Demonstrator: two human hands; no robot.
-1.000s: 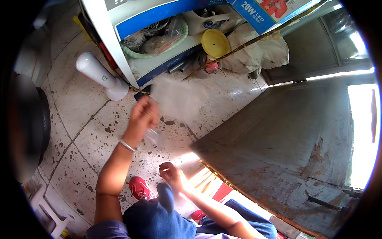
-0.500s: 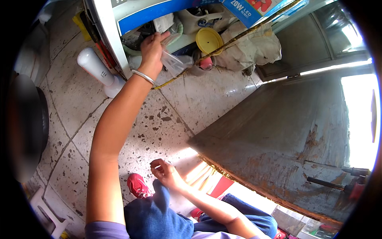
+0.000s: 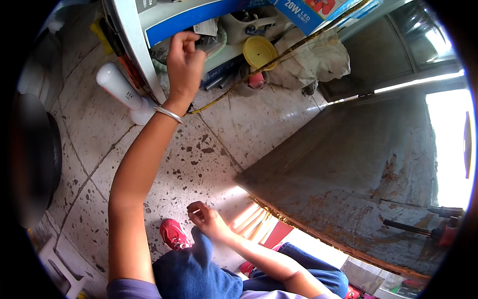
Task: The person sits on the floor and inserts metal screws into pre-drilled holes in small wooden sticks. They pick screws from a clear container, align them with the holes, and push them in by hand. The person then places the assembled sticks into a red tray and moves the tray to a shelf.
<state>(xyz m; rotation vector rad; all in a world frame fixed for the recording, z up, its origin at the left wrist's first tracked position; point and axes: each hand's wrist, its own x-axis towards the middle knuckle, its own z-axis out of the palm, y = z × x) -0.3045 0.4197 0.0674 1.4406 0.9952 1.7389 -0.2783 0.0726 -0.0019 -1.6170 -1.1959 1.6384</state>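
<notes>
While your left hand [image 3: 183, 62] reaches up to the white shelf [image 3: 130, 35] edge, fingers curled loosely, cannot tell what it pinches, if anything; a clear bag [image 3: 211, 42] sits just beside the fingertips on the shelf. Silver bangle [image 3: 168, 114] on that wrist. Your right hand [image 3: 205, 219] rests over your blue-jeaned knee [image 3: 191, 271], fingers half-curled, holding nothing visible. Yellow lid [image 3: 259, 51] lies further right along the shelf; white bulb [image 3: 119, 92] on the floor [image 3: 209, 149] beside the shelf's corner.

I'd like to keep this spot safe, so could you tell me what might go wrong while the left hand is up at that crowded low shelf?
The left hand reaches into a packed shelf; it could knock the yellow lid or nearby clutter onto the floor. The white bulb-shaped lamp lies loose beside that forearm and could be bumped and roll. The rusty metal sheet has a rough edge near the right hand, which might scrape skin.
</notes>
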